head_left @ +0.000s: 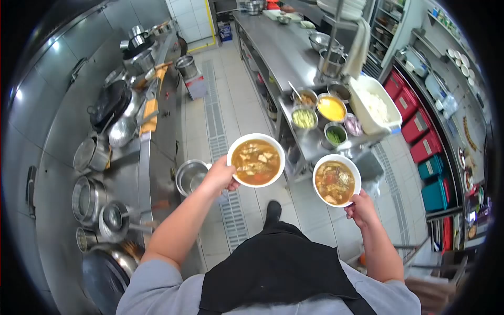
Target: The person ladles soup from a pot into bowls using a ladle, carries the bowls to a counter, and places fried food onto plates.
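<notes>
Two white bowls of brown soup with chunks in it are held up over the tiled floor. My left hand grips the rim of the larger-looking left bowl at its lower left side, fingers closed beneath it. At the lower right edge of the right bowl, my right hand is closed on the rim. Both bowls are roughly level and apart from each other.
On the left runs a steel stove counter with pots, ladles and pans. A steel prep table holds containers of yellow liquid and chopped vegetables. Red bins line the right. A steel pot is left of the left bowl.
</notes>
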The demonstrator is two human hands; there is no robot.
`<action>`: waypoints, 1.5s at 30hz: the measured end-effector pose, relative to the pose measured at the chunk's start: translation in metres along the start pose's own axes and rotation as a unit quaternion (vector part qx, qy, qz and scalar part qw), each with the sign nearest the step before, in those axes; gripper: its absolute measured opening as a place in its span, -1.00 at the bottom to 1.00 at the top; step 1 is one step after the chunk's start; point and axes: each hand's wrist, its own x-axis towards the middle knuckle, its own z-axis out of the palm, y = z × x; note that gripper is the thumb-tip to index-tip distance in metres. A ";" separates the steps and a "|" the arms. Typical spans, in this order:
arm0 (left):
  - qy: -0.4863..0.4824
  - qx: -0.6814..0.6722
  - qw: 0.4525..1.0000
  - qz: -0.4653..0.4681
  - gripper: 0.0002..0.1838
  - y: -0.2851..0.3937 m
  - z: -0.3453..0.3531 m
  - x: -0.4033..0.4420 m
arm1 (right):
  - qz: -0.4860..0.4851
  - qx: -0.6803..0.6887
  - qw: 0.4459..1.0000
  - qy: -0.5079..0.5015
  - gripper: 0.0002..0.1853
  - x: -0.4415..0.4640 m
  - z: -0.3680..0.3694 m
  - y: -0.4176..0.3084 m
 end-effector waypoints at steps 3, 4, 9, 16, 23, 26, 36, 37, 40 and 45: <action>0.022 -0.009 1.000 -0.007 -0.56 0.042 -0.026 0.071 | -0.038 -0.004 0.998 -0.056 -0.60 0.090 0.039 -0.053; 0.015 -0.030 0.999 -0.010 -0.61 0.054 -0.036 0.097 | -0.017 -0.020 0.999 -0.047 -0.60 0.117 0.051 -0.072; 0.023 -0.029 0.999 0.018 -0.62 0.137 -0.071 0.231 | -0.020 -0.031 0.999 -0.032 -0.55 0.228 0.131 -0.168; -0.017 0.017 0.996 0.088 -0.68 0.266 -0.108 0.474 | -0.055 0.036 0.998 0.001 -0.62 0.392 0.228 -0.247; -0.099 0.065 0.985 0.126 -0.59 0.386 -0.106 0.682 | -0.043 0.096 0.988 0.116 -0.52 0.535 0.303 -0.280; -0.138 0.085 0.979 0.126 -0.56 0.419 -0.094 0.760 | -0.024 0.117 0.978 0.171 -0.54 0.571 0.335 -0.295; -0.221 0.128 0.962 0.100 -0.66 0.472 -0.058 0.902 | 0.010 0.204 0.954 0.220 -0.52 0.641 0.382 -0.309; -0.225 0.120 0.962 0.097 -0.68 0.470 -0.055 0.913 | 0.009 0.194 0.957 0.214 -0.47 0.636 0.384 -0.311; -0.305 0.113 0.942 0.085 -0.67 0.473 -0.047 0.930 | 0.018 0.155 0.964 0.216 -0.08 0.600 0.384 -0.309; -0.350 0.060 0.934 0.040 -0.35 0.460 -0.131 0.943 | -0.041 -0.016 0.990 0.133 -0.19 0.391 0.357 -0.275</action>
